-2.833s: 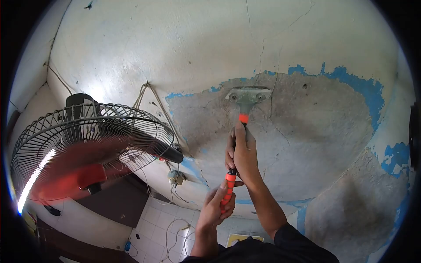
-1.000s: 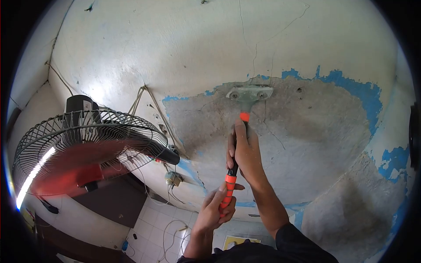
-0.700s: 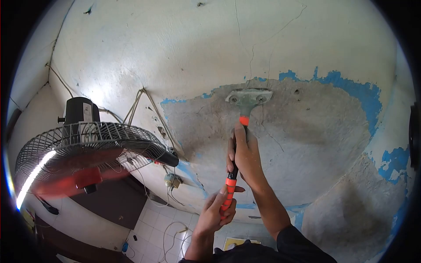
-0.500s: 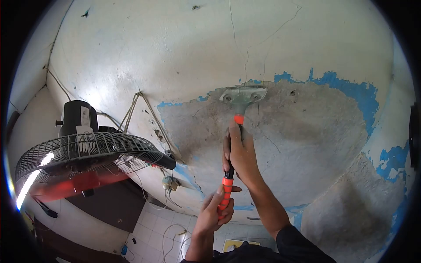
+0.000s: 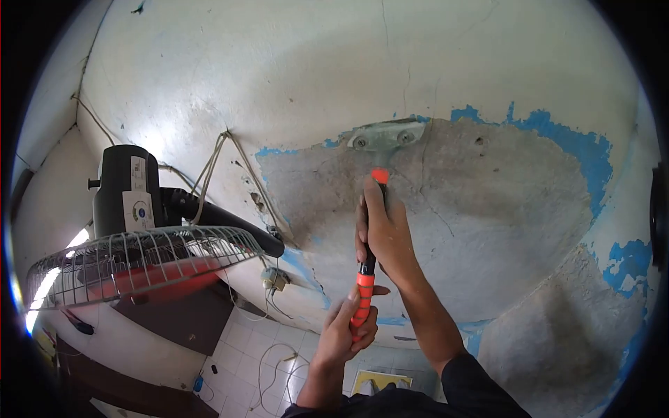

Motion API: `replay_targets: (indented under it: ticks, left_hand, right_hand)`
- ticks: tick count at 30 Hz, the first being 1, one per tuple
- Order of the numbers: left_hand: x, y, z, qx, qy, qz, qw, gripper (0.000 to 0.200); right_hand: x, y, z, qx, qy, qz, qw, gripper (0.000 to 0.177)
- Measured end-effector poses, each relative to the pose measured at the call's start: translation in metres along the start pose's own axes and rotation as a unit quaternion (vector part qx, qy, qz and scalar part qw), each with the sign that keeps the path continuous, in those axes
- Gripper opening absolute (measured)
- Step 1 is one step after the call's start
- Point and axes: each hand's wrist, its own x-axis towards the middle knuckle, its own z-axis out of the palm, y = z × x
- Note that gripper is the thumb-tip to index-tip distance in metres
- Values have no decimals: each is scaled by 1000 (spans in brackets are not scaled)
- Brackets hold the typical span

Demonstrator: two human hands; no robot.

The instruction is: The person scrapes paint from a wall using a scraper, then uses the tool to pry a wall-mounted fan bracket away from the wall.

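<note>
Both of my hands grip one long-handled wall scraper [image 5: 383, 136], its wide blade head up against the wall at the upper edge of a bare grey patch [image 5: 481, 188]. My right hand [image 5: 385, 226] is wrapped round the black shaft just below the orange collar. Lower down, my left hand [image 5: 345, 327] closes on the orange-and-black grip at the handle's end. Off-white paint [image 5: 293, 83] covers the wall above the blade, and ragged blue paint [image 5: 571, 150] borders the patch at the right. The blade's edge partly hides the paint line.
A black wall fan [image 5: 139, 258] with a wire cage and red blades juts out at the left. Looped cords [image 5: 212, 164] hang beside it near a socket [image 5: 274, 279]. Below lie a tiled floor [image 5: 244, 348], a loose cable and a yellow platform [image 5: 383, 382] under my feet.
The scraper head has shifted slightly up relative to my view, still at the paint edge, both hands keeping their grip. My view has shifted a little; the fan appears tilted differently.
</note>
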Motion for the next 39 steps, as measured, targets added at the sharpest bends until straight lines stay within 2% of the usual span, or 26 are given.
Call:
replay_targets:
  ticks: [4, 16, 19, 22, 34, 39]
  left_hand:
    - [-1, -10, -10, -21, 5, -5, 1000, 56]
    - [-5, -3, -32, -41, 26, -10, 999, 58]
    - [-12, -3, -37, -63, 10, -27, 998, 56]
    - [-8, 6, -40, -71, 5, -30, 997, 55]
    - [-18, 9, -46, -50, 34, -29, 998, 58]
    - [-18, 13, -56, -32, 17, -23, 999, 57]
  right_hand:
    - [-1, 12, 0, 3, 1, 11, 1000, 45]
    - [13, 21, 28, -24, 3, -5, 1000, 45]
    - [5, 35, 27, -49, 11, 37, 998, 50]
    - [12, 31, 33, -40, 5, 29, 999, 44]
    - [9, 43, 43, -47, 28, 44, 998, 53]
    - [12, 48, 45, -39, 28, 33, 998, 48]
